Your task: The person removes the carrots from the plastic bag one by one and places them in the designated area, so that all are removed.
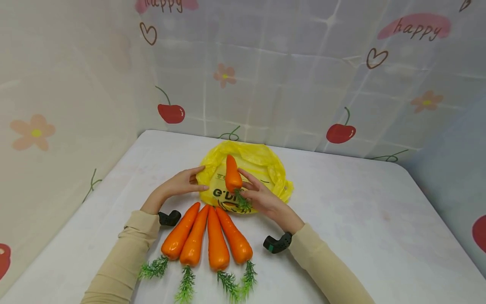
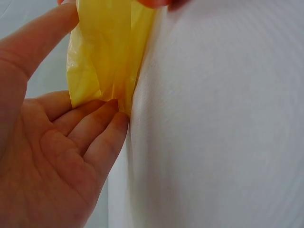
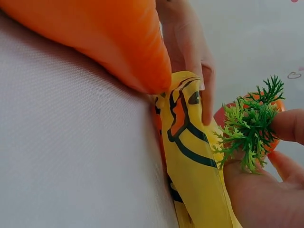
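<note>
Over the yellow plastic bag (image 1: 262,158), my right hand (image 1: 265,200) holds an orange toy carrot (image 1: 233,175) near its leafy end, tip pointing away from me. Green leaves (image 3: 251,128) hang beside the thumb in the right wrist view. My left hand (image 1: 181,184) holds the left edge of the bag, thumb at the near side and fingers at the far side. The left wrist view shows these fingers (image 2: 97,126) bent against the yellow plastic (image 2: 107,52). The bag lies flat with its rim crumpled and black print on it.
Several more toy carrots (image 1: 215,245) lie fanned out in front of the bag, tips toward it and green tops toward me. They rest on a white-covered table (image 1: 360,219). A printed curtain (image 1: 273,84) stands behind the table, and a pale side wall (image 1: 68,84) on the left.
</note>
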The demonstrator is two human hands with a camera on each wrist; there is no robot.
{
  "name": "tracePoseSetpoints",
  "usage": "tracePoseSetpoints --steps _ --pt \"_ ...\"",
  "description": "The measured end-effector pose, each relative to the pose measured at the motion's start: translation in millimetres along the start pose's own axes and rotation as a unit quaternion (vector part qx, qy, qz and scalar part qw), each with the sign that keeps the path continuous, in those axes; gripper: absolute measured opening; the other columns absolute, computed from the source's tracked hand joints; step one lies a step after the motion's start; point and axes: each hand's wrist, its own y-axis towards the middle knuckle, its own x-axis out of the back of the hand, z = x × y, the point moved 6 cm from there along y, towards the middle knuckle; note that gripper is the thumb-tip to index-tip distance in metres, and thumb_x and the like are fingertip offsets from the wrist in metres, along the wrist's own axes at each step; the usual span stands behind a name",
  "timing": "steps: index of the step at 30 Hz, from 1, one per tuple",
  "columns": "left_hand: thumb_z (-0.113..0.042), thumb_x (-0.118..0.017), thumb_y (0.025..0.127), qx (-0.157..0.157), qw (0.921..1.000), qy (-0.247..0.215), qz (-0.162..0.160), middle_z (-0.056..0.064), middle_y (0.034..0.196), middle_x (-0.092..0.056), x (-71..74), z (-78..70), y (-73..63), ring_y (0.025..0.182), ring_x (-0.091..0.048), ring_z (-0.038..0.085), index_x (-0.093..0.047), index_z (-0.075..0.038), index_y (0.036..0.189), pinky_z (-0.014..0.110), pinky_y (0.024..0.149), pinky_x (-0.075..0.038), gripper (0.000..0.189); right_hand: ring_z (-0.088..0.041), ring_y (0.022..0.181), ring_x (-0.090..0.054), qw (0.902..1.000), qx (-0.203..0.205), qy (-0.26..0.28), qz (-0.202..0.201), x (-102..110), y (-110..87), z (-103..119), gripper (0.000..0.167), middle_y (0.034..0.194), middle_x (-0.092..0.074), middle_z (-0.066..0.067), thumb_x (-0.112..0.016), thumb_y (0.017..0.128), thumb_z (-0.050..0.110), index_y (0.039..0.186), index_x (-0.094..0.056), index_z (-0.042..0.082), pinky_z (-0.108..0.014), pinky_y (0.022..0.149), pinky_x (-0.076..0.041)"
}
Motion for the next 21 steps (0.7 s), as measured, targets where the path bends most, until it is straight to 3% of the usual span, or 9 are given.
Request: tracePoseSetpoints --steps 10,21 --pt "-0.034 -0.070 0.085 0.007 0.9999 0.010 -0.011 0.023 0.147 -0.027 -0.3 0.1 -0.3 0.128 -0.036 0.035 -0.023 0.006 0.145 0.045 0.102 -0.032 0.087 -0.033 0.133 -0.025 0.9999 0.015 -0.001 -0.008 7 -18.6 7 0.068 0.149 -0.024 -0.016 -0.045 0.092 -0.006 0.150 -0.023 0.022 -0.053 0.108 -0.013" --pt "-0.034 -0.068 0.087 0.008 0.9995 0.026 -0.018 0.025 0.146 -0.028 1.1 0.7 0.3 0.126 -0.039 0.036 -0.023 0.007 0.145 0.046 0.101 -0.033 0.084 -0.032 0.133 -0.025 0.9992 0.024 -0.031 0.011 16 -55.3 11 0.068 0.149 -0.022 -0.017 -0.046 0.094 -0.004 0.151 -0.020 0.022 -0.050 0.108 -0.017"
